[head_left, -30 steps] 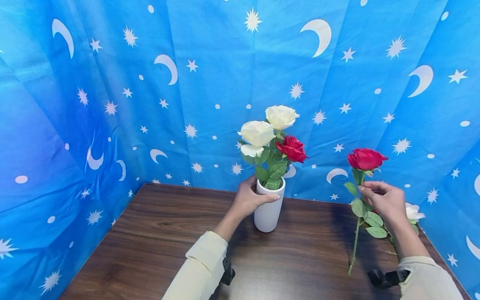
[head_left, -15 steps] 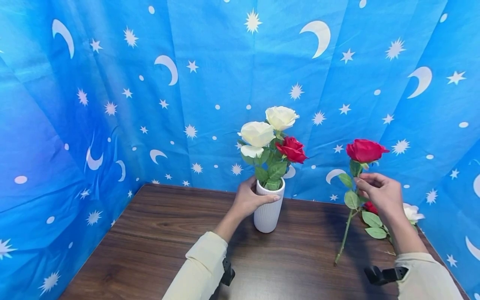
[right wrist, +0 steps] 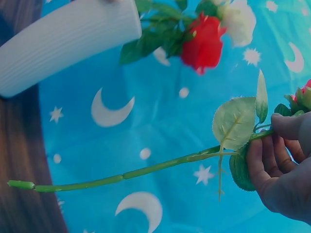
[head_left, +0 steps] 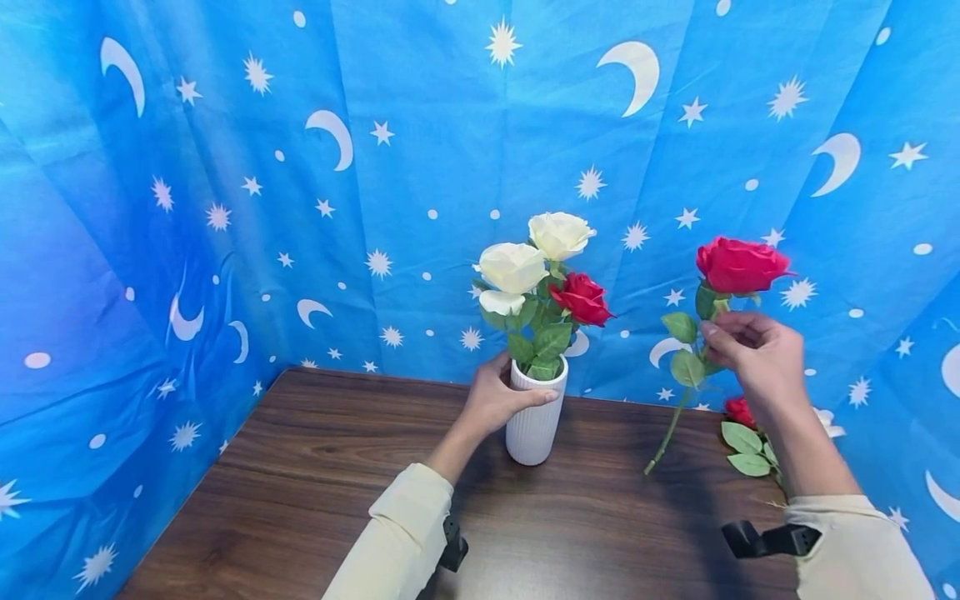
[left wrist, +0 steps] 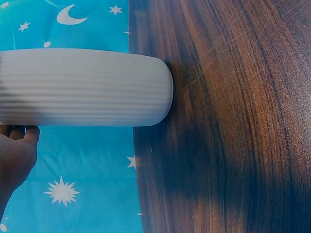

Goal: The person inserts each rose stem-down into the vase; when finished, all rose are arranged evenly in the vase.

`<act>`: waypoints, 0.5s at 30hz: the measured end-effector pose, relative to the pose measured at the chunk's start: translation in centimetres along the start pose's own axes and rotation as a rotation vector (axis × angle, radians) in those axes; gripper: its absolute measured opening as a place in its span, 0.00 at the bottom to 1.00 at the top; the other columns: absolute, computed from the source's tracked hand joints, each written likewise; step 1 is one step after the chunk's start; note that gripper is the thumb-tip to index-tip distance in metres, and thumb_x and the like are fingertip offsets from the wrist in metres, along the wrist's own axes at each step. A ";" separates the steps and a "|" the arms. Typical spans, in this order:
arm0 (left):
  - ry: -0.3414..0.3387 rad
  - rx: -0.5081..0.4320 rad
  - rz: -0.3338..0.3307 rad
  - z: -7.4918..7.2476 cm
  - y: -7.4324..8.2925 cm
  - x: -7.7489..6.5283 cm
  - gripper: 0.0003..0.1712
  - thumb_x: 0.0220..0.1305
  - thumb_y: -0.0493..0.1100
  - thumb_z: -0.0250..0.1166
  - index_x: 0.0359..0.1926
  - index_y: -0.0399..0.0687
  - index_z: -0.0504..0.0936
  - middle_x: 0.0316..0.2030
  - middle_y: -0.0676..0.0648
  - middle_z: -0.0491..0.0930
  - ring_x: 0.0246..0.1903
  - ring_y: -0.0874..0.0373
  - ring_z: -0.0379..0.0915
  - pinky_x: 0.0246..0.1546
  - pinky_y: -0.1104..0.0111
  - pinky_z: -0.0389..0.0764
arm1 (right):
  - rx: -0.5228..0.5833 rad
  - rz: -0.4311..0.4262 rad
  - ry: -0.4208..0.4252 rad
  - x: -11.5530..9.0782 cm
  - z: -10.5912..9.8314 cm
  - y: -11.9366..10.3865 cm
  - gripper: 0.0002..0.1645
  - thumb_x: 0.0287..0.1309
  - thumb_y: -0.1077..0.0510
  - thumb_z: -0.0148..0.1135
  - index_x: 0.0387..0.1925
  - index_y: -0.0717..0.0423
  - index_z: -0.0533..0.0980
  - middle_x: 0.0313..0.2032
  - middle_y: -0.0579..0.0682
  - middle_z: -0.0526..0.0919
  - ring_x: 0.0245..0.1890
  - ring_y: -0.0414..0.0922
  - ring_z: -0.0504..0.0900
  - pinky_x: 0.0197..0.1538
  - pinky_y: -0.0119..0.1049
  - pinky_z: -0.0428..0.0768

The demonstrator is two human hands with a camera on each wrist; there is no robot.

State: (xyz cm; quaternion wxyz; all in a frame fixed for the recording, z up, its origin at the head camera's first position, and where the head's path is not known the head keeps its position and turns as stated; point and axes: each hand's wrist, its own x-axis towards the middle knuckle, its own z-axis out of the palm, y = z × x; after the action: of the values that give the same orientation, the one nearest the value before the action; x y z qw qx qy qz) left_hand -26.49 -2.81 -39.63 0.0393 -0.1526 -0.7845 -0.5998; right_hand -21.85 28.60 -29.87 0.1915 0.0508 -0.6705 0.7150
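The left hand (head_left: 501, 402) grasped the vase (head_left: 533, 433) on the worktop (head_left: 337, 467); right of it, the right hand (head_left: 763, 357) pinched a rose (head_left: 742, 267) high on its stem (head_left: 670, 432); a steady vase and light grip seemed best.

The head view is bright, with pale glare low in frame on the wood-grain tabletop (head_left: 525, 567) and soft shadows toward its right. The 2 wrist views are dimmer; from the right wrist, the ribbed white vase (right wrist: 73, 43) looks bowed and its red rose (right wrist: 203, 43) blurs.
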 end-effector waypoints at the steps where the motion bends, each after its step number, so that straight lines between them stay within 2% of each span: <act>1: 0.001 -0.001 0.000 0.0 0.0 0.0 0.41 0.50 0.49 0.81 0.65 0.48 0.76 0.59 0.44 0.83 0.58 0.50 0.81 0.60 0.55 0.83 | 0.025 -0.012 -0.006 0.0 0.3 -0.3 0.13 0.61 0.69 0.66 0.32 0.46 0.83 0.29 0.36 0.89 0.28 0.31 0.87 0.31 0.22 0.85; 9: 0.002 -0.009 0.003 0.0 -0.1 0.0 0.41 0.50 0.49 0.81 0.65 0.48 0.76 0.59 0.43 0.83 0.58 0.49 0.81 0.60 0.54 0.83 | 0.161 -0.082 -0.020 0.1 2.4 -3.1 0.09 0.60 0.71 0.67 0.32 0.54 0.83 0.28 0.42 0.90 0.26 0.35 0.87 0.31 0.25 0.86; 15: 0.003 -0.010 0.002 0.1 -0.1 0.0 0.42 0.50 0.49 0.81 0.65 0.48 0.76 0.59 0.43 0.83 0.58 0.49 0.81 0.61 0.54 0.83 | 0.235 -0.175 -0.004 0.3 3.7 -4.7 0.09 0.58 0.74 0.66 0.32 0.59 0.83 0.27 0.45 0.90 0.25 0.37 0.88 0.30 0.27 0.86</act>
State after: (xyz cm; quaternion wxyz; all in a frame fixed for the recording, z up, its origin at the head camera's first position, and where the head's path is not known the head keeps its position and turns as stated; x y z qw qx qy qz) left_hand -26.54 -2.76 -39.74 0.0405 -0.1526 -0.7814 -0.6038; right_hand -21.21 25.16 -25.00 0.2444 0.1326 -0.5756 0.7690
